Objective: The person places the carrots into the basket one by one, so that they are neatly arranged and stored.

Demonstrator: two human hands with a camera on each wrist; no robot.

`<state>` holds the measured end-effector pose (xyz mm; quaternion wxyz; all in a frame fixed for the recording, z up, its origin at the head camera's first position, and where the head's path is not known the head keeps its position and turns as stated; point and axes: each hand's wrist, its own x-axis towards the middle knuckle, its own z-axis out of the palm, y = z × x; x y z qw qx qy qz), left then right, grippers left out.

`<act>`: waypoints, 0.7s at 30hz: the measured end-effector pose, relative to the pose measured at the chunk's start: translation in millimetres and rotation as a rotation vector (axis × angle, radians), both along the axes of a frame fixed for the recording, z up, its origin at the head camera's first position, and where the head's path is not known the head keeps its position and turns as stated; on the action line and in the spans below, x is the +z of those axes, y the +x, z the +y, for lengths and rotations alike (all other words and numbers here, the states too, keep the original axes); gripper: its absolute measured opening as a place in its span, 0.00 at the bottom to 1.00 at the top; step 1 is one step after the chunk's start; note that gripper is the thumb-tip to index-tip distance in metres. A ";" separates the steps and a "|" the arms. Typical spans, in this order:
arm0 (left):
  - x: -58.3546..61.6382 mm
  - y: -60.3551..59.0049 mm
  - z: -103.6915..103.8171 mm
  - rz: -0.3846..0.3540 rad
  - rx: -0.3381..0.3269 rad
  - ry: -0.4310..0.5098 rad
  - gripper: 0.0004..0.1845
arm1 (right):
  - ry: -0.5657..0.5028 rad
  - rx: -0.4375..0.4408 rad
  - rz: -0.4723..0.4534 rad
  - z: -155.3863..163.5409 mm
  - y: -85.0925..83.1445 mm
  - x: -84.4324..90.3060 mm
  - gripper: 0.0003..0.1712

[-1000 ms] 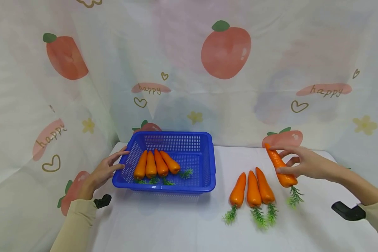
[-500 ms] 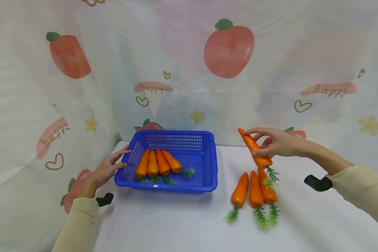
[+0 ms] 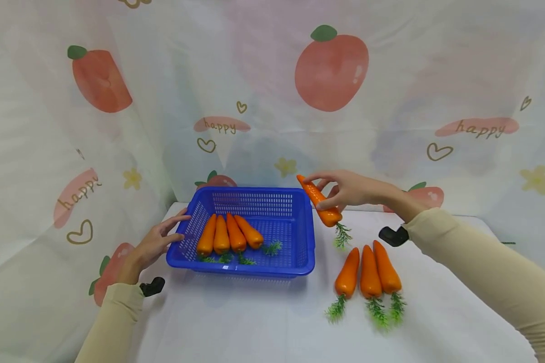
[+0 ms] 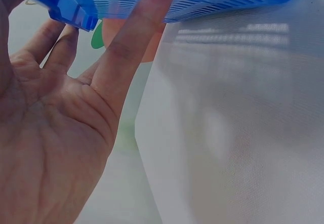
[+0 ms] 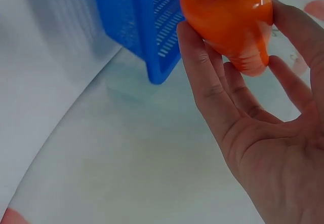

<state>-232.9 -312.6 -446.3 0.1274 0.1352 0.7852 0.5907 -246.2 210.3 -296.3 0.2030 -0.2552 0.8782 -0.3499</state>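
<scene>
Right hand (image 3: 347,190) pinches a glossy, tapering carrot (image 3: 319,200), now at the slotted blue basket's (image 3: 259,270) two-o'clock corner (half a second ago, above three loose carrots (image 3: 369,275) at four o'clock) | left hand (image 3: 153,245), fingers spread, touches nine-o'clock wall | four feathery-topped carrots (image 3: 221,236) inside

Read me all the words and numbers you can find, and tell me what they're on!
"happy": middle-left pink patch on the cloth backdrop.
"happy": right-hand pink patch.
"happ": slanted left pink patch; its last letter is distorted.
Small gold mark above that: too unclear to read.
I see no words or numbers on the blue basket or carrots.
</scene>
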 end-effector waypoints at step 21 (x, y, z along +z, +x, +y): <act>-1.8 -1.8 -1.1 0.012 0.018 -0.025 0.31 | -0.014 0.099 -0.144 -96.9 -60.7 -46.1 0.41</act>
